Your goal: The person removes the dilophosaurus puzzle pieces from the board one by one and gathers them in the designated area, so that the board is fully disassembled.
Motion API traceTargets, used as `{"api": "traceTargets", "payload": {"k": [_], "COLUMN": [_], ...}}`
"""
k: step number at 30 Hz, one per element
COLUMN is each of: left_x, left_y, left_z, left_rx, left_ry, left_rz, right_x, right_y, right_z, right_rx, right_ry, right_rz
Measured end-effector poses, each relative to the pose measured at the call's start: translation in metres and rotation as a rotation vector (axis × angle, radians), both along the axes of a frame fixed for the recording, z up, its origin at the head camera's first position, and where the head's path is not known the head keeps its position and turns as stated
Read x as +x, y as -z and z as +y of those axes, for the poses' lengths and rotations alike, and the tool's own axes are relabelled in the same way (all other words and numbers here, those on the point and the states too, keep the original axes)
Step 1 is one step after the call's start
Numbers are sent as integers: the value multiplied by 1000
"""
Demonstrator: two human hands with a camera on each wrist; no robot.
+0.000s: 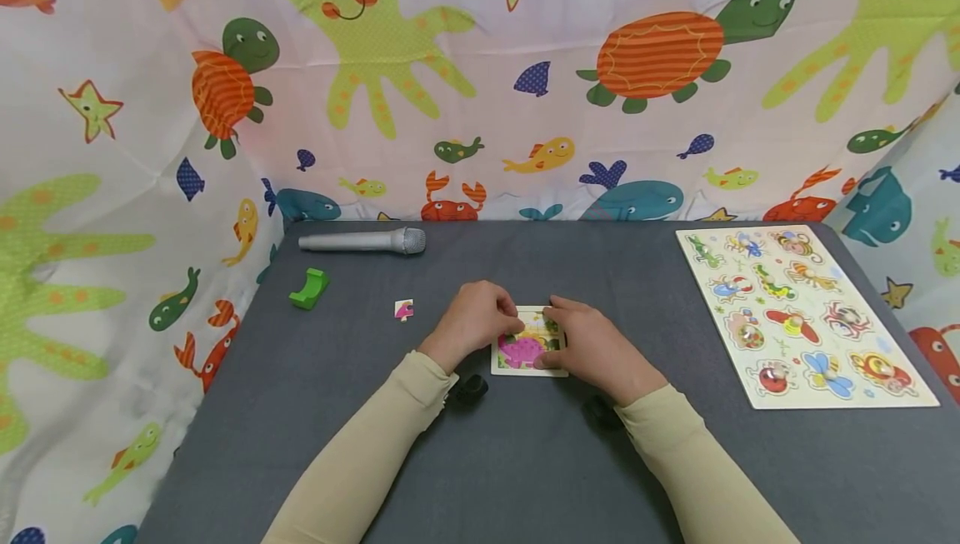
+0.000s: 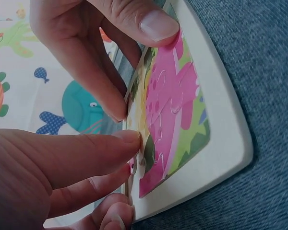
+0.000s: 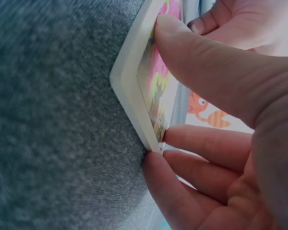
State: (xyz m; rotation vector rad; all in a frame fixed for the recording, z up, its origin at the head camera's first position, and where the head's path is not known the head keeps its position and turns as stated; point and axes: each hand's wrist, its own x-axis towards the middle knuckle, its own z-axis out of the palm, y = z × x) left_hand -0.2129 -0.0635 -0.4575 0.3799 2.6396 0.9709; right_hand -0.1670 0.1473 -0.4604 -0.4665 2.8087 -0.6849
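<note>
A small square jigsaw puzzle with a pale frame and a pink dinosaur picture lies on the dark table between both hands. My left hand is at its upper left, thumb and index finger pinching a small puzzle piece mostly hidden by the fingers. On the other side my right hand holds the puzzle, thumb pressed on the picture near the lower right and fingers at the far right edge. Another loose puzzle piece, pink and white, lies left of my left hand.
At the back left lie a silver microphone and a green curved block. A large board with insect and animal pictures lies on the right. Behind the table hangs a curtain printed with sea animals.
</note>
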Motion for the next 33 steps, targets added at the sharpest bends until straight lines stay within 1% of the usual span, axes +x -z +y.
{"api": "traceTargets", "payload": {"k": [3, 7, 11, 14, 17, 21, 25, 29, 33], "left_x": [0, 1, 1, 1, 1, 1, 2, 3, 3], "left_y": [0, 1, 1, 0, -1, -1, -1, 0, 0], "left_z": [0, 2, 4, 5, 5, 6, 5, 5, 4], "left_rx": [-7, -19, -12, -2, 7, -5, -18, -6, -8], "left_ry": [-2, -6, -11, -18, -39, -62, -45, -21, -12], "left_rz": [-3, 15, 27, 20, 2, -7, 18, 47, 55], "right_x": [0, 1, 1, 0, 0, 0, 0, -1, -1], "right_y": [1, 0, -1, -1, -1, -2, -2, -1, -1], "right_z": [0, 0, 1, 1, -1, 0, 0, 1, 1], "right_rx": [5, 4, 11, 21, 22, 18, 22, 29, 30], "right_ry": [-6, -8, -7, -12, -16, -18, -25, -29, -31], "right_rz": [8, 9, 12, 18, 18, 15, 17, 21, 24]}}
